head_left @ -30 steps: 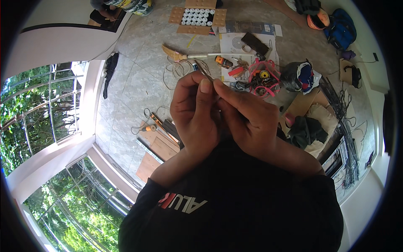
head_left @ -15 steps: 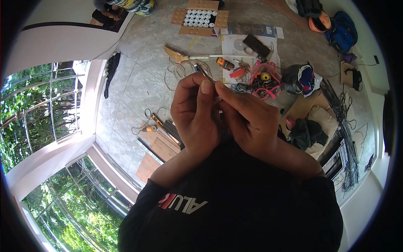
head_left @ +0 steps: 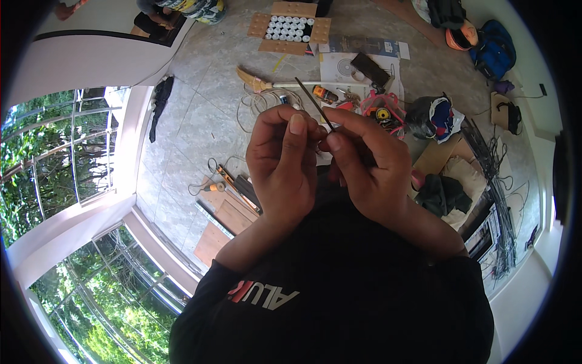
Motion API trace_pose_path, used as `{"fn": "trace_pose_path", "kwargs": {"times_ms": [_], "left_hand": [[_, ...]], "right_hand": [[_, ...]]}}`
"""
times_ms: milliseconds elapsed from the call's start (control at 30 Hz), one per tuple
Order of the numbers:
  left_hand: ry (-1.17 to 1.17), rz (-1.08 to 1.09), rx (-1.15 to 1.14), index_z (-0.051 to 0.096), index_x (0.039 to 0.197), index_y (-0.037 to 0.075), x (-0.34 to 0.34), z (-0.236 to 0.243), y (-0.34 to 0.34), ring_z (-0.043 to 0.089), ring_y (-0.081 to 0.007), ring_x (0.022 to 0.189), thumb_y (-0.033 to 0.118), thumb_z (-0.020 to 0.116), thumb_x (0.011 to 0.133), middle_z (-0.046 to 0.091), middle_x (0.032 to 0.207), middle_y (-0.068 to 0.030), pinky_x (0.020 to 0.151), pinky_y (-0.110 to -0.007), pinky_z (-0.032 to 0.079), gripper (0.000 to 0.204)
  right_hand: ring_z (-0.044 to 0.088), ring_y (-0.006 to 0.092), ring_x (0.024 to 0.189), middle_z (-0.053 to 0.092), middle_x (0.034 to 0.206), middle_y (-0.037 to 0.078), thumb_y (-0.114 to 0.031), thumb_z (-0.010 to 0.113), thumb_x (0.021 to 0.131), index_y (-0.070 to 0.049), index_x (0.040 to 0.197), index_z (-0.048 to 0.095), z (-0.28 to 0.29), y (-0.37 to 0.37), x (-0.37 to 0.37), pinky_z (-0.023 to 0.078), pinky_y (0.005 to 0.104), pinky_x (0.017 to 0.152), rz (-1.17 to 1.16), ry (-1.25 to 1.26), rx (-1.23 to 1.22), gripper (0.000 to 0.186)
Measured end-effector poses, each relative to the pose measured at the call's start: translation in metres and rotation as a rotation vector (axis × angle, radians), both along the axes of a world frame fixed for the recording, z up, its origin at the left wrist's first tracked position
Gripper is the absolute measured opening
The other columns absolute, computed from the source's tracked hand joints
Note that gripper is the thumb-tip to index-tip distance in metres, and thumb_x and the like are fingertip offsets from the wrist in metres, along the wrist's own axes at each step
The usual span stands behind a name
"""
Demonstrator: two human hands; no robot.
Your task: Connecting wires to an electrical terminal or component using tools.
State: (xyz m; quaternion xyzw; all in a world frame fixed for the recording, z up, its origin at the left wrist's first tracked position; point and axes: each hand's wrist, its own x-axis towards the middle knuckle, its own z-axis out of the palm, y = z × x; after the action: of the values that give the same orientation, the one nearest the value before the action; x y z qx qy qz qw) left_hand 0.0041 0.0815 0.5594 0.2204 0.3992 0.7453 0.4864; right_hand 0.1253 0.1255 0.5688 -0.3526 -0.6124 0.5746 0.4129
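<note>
My right hand (head_left: 373, 164) pinches a thin dark strip (head_left: 311, 98) between thumb and forefinger. Its free end slants up and to the left, past the fingertips of both hands. My left hand (head_left: 283, 161) is closed close beside it, thumb against the curled forefinger. Whatever those left fingertips grip is too small and too hidden to make out. Both hands are raised in front of my dark shirt, their fingertips nearly touching.
On the floor lie a broom (head_left: 256, 79), a yellow drill (head_left: 325, 93), coiled cable (head_left: 254, 104) and a pink basket of tools (head_left: 398, 104). An open carton (head_left: 259, 25) holds white cylinders. Boards (head_left: 212, 242) lie left, a bundle of black wires (head_left: 502, 230) right. Another person (head_left: 160, 21) appears at upper left.
The dark strip now sticks out longer and straighter from my right fingertips; before, it lay by my left thumb. My right hand has shifted slightly right, while the left is nearly still.
</note>
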Motion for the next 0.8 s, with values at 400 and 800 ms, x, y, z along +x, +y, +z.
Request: {"fn": "trace_pose_path", "kwargs": {"times_ms": [400, 800], "left_hand": [[0.029, -0.043, -0.15, 0.058, 0.102, -0.003, -0.009, -0.015, 0.002, 0.064, -0.0131, 0.08, -0.001, 0.061, 0.094, 0.065, 0.092, -0.0078, 0.074, -0.026, 0.053, 0.009], [-0.05, -0.107, -0.221, 0.059, 0.102, -0.003, -0.011, -0.022, 0.005, 0.063, -0.0124, 0.081, -0.002, 0.063, 0.093, 0.065, 0.092, -0.0078, 0.075, -0.027, 0.054, 0.01]], "right_hand": [[0.05, 0.0021, 0.061, 0.057, 0.068, -0.003, -0.014, 0.068, 0.092, 0.0, 0.097, 0.065, -0.032, 0.037, -0.005, 0.039, 0.0197, 0.055, 0.188, 0.162, -0.194, 0.015], [0.043, 0.0, 0.059, 0.051, 0.066, -0.007, -0.013, 0.063, 0.095, -0.003, 0.093, 0.065, -0.047, 0.045, 0.017, 0.033, 0.019, 0.053, 0.162, 0.134, -0.302, 0.01]]}}
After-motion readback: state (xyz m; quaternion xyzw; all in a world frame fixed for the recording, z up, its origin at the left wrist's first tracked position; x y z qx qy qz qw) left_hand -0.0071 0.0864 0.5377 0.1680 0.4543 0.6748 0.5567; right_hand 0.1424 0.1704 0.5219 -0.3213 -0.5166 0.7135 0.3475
